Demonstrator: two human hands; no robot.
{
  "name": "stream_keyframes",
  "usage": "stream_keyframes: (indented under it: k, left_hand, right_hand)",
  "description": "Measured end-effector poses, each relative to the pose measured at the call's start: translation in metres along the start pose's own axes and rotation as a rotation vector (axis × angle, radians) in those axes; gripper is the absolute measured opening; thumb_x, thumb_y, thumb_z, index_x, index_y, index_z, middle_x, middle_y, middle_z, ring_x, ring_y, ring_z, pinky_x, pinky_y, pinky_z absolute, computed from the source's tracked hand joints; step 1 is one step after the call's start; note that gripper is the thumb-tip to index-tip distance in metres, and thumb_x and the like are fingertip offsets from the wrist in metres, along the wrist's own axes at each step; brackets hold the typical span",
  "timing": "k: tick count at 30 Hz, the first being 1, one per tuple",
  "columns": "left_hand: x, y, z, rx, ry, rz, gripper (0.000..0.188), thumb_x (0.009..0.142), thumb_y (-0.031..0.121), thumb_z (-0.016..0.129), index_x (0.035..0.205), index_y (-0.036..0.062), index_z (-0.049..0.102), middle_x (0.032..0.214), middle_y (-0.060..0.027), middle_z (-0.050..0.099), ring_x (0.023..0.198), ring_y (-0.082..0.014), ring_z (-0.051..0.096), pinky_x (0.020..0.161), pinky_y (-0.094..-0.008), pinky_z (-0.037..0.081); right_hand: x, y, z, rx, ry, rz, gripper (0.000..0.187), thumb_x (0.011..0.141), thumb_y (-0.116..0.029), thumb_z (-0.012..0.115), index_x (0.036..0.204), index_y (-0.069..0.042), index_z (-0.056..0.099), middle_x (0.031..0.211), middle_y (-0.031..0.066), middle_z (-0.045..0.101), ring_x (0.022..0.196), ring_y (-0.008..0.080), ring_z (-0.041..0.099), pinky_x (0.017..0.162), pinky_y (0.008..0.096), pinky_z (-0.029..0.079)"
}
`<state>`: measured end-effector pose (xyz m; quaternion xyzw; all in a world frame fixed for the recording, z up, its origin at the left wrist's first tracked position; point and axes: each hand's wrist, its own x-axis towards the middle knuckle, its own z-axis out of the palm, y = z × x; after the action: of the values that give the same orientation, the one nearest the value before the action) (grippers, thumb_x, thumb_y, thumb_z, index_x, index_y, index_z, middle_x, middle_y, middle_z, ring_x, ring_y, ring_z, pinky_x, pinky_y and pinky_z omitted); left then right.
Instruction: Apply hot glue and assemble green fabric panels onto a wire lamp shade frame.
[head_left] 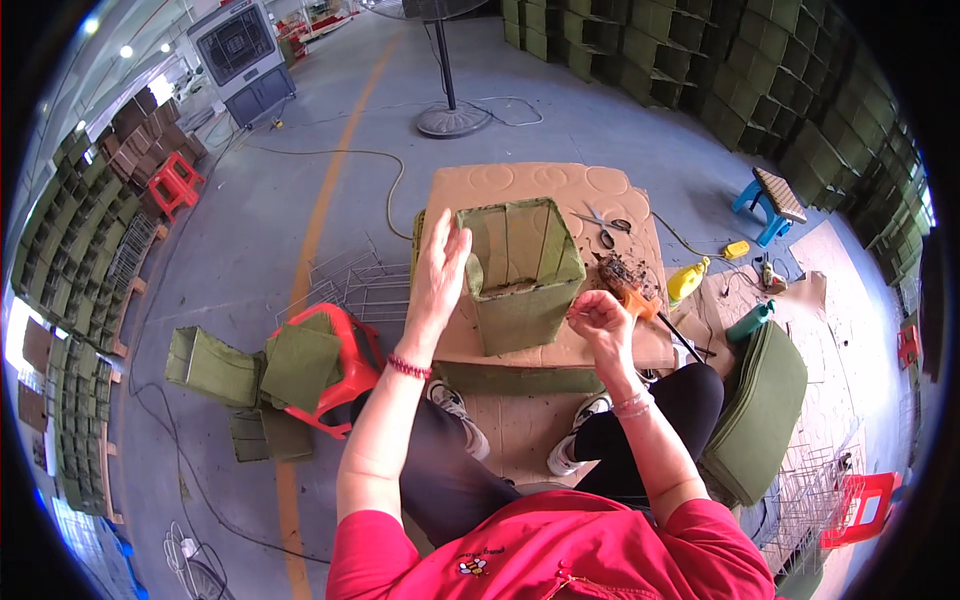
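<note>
An open-topped green box (pixel 527 322) with tapering sides and dark marks along its near rim stands on a cardboard-covered work surface (pixel 470 345). My left hand (pixel 438 270) is open, its fingers extended upward along the box's left side; whether the palm touches it I cannot tell. At the near right corner of the box, my right hand (pixel 603 322) is closed with its fingertips drawn together. What they hold, if anything, is too small to see. Just beyond that hand lies an orange tool (pixel 640 303), beside a heap of dark scraps (pixel 622 270). Scissors (pixel 606 228) with dark handles rest farther back.
A yellow bottle (pixel 687 283) and a green bottle (pixel 750 321) stand at the right, near stacked green panels (pixel 765 410). On the left, a red stool (pixel 345 365) bears green pieces. A fan base (pixel 454 121), a blue stool (pixel 770 205) and cables on the floor lie beyond.
</note>
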<state>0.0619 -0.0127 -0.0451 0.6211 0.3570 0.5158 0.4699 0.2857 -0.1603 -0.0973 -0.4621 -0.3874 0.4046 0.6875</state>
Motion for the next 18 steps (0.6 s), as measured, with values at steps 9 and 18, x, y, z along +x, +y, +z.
stream_keyframes:
  k: [9, 18]
  left_hand:
    - [0.047, -0.006, 0.002, 0.192, -0.066, 0.161, 0.042, 0.097, 0.019, 0.062, 0.133, -0.0023, 0.057, 0.127, -0.0202, 0.066, 0.119, -0.0257, 0.063, 0.098, -0.0338, 0.049]
    - [0.045, -0.008, -0.010, 0.177, -0.006, 0.185, 0.029, 0.100, 0.013, 0.057, 0.124, -0.0017, 0.064, 0.114, -0.0155, 0.072, 0.105, -0.0201, 0.068, 0.093, -0.0307, 0.051]
  right_hand:
    - [-0.021, -0.003, 0.016, -0.109, 0.024, -0.108, 0.014, 0.086, 0.008, 0.070, 0.097, 0.001, 0.065, 0.093, 0.0017, 0.065, 0.087, 0.0096, 0.062, 0.080, 0.0232, 0.051]
    - [-0.006, -0.056, 0.022, -1.005, -0.251, -1.048, 0.039, 0.070, 0.007, 0.066, 0.110, 0.005, 0.068, 0.113, 0.0152, 0.066, 0.106, 0.0332, 0.065, 0.090, 0.0389, 0.055]
